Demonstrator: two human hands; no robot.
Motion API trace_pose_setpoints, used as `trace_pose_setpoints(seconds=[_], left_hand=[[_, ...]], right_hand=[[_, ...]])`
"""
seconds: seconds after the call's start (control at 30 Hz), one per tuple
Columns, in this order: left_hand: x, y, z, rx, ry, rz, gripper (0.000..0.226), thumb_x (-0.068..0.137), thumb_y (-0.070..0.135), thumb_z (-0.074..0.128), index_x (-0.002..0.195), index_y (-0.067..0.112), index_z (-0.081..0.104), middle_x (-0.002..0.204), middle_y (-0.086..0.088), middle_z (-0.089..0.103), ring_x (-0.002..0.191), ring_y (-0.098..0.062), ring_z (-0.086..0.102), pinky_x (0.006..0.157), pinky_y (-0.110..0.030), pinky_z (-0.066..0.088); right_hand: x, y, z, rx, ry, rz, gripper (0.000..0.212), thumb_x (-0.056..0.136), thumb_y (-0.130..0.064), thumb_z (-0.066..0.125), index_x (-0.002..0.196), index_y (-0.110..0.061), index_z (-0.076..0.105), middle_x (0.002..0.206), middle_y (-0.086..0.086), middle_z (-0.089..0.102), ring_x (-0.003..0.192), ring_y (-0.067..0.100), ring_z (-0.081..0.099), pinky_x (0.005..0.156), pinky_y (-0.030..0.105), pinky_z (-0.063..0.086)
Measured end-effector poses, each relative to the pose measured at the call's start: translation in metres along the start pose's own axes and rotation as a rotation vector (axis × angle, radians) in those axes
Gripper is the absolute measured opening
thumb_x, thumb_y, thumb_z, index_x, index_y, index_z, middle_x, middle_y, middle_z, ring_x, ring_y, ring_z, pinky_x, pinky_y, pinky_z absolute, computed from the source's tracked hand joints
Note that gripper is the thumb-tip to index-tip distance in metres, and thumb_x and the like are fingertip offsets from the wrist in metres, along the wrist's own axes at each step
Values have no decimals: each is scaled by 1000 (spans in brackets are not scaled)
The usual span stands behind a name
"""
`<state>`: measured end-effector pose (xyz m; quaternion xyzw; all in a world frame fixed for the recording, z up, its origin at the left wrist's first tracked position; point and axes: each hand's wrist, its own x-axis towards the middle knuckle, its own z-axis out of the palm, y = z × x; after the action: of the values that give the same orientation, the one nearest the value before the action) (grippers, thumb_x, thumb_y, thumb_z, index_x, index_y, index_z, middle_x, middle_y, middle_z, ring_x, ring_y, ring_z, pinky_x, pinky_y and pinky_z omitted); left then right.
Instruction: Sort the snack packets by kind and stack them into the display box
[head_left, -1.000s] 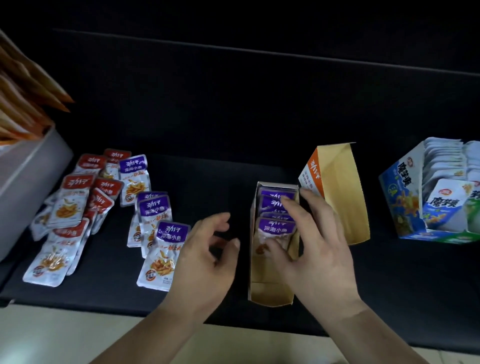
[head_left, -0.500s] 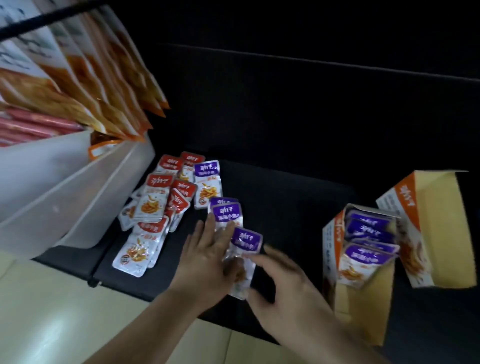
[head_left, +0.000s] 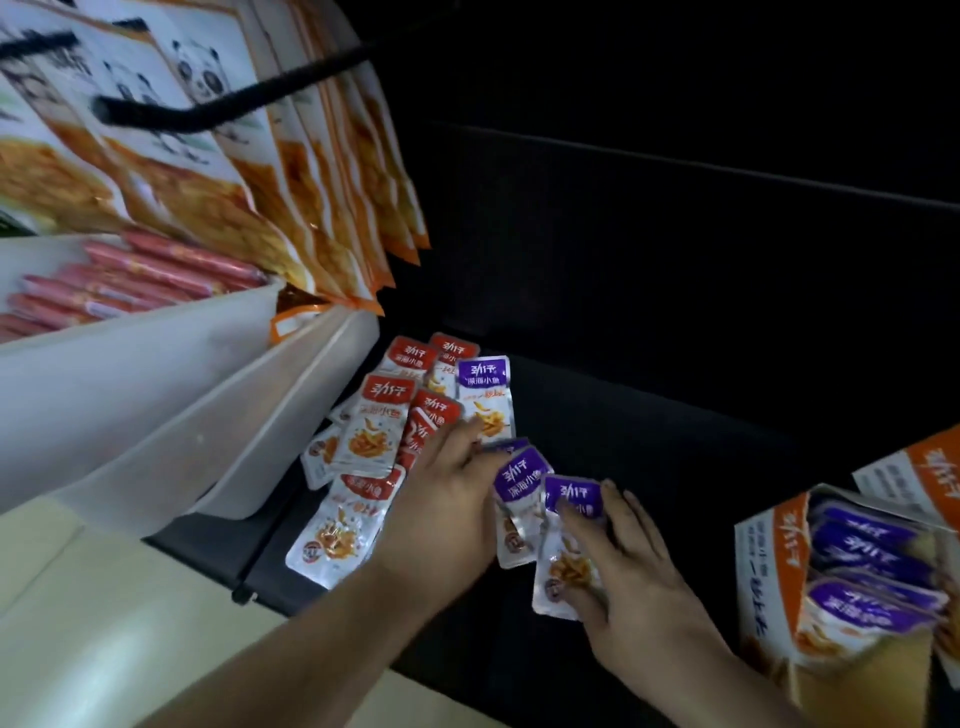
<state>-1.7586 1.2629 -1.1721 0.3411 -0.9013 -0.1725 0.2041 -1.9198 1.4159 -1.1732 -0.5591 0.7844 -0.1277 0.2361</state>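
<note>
Small silver snack packets lie flat on the dark shelf in a loose heap. The red-topped packets (head_left: 387, 415) are on the left, several overlapping each other. One purple-topped packet (head_left: 485, 395) lies just beside them on the right, its top pointing away. Two nearer purple packets (head_left: 519, 480) overlap and are a little tilted. At the right edge stands the orange and white display box (head_left: 769, 561), open, with a row of purple packets (head_left: 872, 571) stacked inside, overlapping like tiles.

The left hand (head_left: 447, 504) and right hand (head_left: 631, 566) lie flat, fingers (head_left: 636, 517) straight.
</note>
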Motion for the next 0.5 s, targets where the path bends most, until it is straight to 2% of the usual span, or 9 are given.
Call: trace_pose_setpoints(seconds=[0.07, 0.13, 0.17, 0.23, 0.33, 0.4, 0.43, 0.5], left_hand=[[33, -3, -4, 160, -167, 16, 55, 91, 22, 68, 144, 18, 56, 162, -10, 38, 153, -29, 27, 120, -49, 38], [57, -7, -1, 362, -418, -15, 82, 91, 32, 71, 160, 16, 30, 171, -13, 17, 160, -31, 4, 129, -52, 14], [63, -9, 3, 439, -515, -31, 91, 90, 39, 71, 162, 14, 20, 172, -14, 13, 160, -31, 2, 130, -53, 6], [63, -7, 9, 474, -599, -21, 94, 91, 40, 70, 163, 13, 16, 172, -14, 13, 160, -28, 8, 130, -51, 2], [47, 3, 20, 347, -539, 37, 83, 95, 27, 63, 164, 16, 18, 173, -8, 10, 159, -22, 14, 131, -41, 6], [31, 9, 28, 202, -454, 27, 76, 98, 28, 59, 164, 18, 22, 173, -5, 16, 158, -20, 19, 130, -36, 16], [20, 11, 33, 141, -421, 29, 72, 99, 32, 57, 163, 18, 25, 172, -4, 20, 157, -19, 22, 128, -35, 22], [-2, 16, 39, 52, -348, 40, 66, 98, 36, 52, 160, 18, 36, 168, -3, 32, 153, -19, 33, 123, -35, 35]], right_hand=[[10, 2, 0, -22, 10, -109, 77, 100, -26, 61, 155, -58, 18, 166, -24, -20, 154, 3, -21, 123, 30, 27], [16, 2, -4, -23, -72, -126, 78, 98, -18, 57, 153, -59, 21, 167, -27, -10, 154, 1, -18, 121, 31, 33], [18, 3, -6, -36, -87, -124, 76, 97, -19, 56, 153, -58, 23, 167, -28, -6, 155, 1, -15, 120, 31, 34], [18, 3, -11, -80, -77, -133, 65, 96, -26, 53, 151, -53, 32, 166, -27, 3, 156, 2, -6, 118, 29, 36], [10, 3, -12, -103, -41, -91, 52, 95, -54, 48, 146, -50, 39, 166, -22, 13, 157, 8, 2, 113, 30, 43], [1, 4, -5, -109, -17, -52, 56, 88, -69, 36, 139, -50, 43, 162, -18, 23, 157, 13, 12, 106, 32, 50], [-4, 5, 1, -114, 9, -40, 58, 85, -71, 32, 136, -49, 46, 159, -16, 29, 155, 16, 21, 101, 33, 54], [-15, 10, 13, -97, 89, -27, 50, 84, -67, 40, 125, -44, 55, 147, -10, 45, 144, 22, 44, 85, 34, 61]])
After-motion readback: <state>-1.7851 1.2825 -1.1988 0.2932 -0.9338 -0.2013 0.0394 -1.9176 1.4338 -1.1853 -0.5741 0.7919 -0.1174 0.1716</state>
